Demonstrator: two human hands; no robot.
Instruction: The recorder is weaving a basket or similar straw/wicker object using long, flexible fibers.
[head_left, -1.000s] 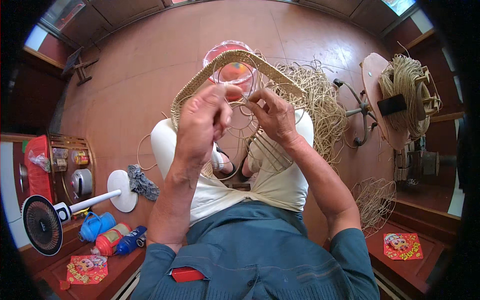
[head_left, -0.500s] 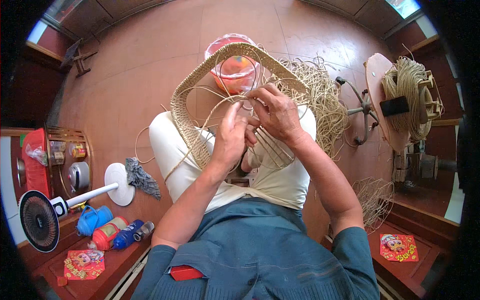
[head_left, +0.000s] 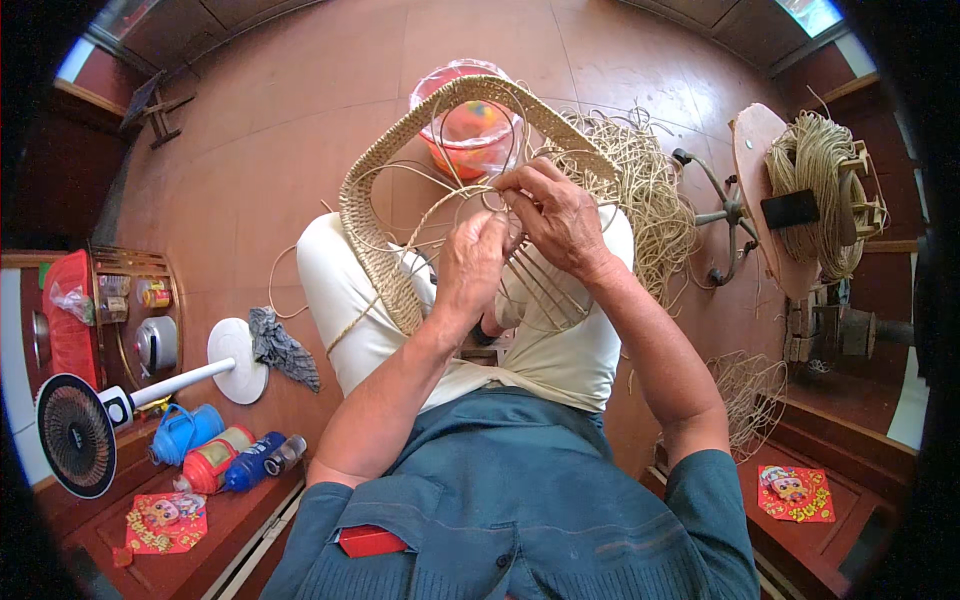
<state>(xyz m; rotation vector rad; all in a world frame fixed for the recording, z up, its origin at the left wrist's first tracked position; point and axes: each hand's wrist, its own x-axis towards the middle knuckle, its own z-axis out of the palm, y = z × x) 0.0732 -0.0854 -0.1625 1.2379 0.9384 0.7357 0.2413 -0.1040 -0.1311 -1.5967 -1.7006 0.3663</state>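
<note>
My right hand (head_left: pixel 556 220) is closed, thumb and forefinger pinching thin tan cord at a small loop among the spokes of a woven frame (head_left: pixel 360 200). My left hand (head_left: pixel 475 262) is just below and left, fingertips closed at the same crossing strands; exactly which strand it grips is partly hidden. The frame has a broad braided rim curving over my knees, with loose looping strands inside and a row of straighter spokes running down toward the lower right. A twisted cord hangs from the middle down over my left thigh.
A red bucket (head_left: pixel 468 132) with clear liner stands beyond the frame. A tangled cord heap (head_left: pixel 650 210) lies right, beside a round board (head_left: pixel 750 180) bearing a cord coil (head_left: pixel 810 160) and black phone (head_left: pixel 788 208). At left are a fan (head_left: pixel 75 433), flasks (head_left: pixel 188 434) and a grey cloth (head_left: pixel 282 350).
My left hand has come down and inward, to just below my right hand at the centre strands. My right hand stayed at the crossing. The frame's rim appears slightly higher in view.
</note>
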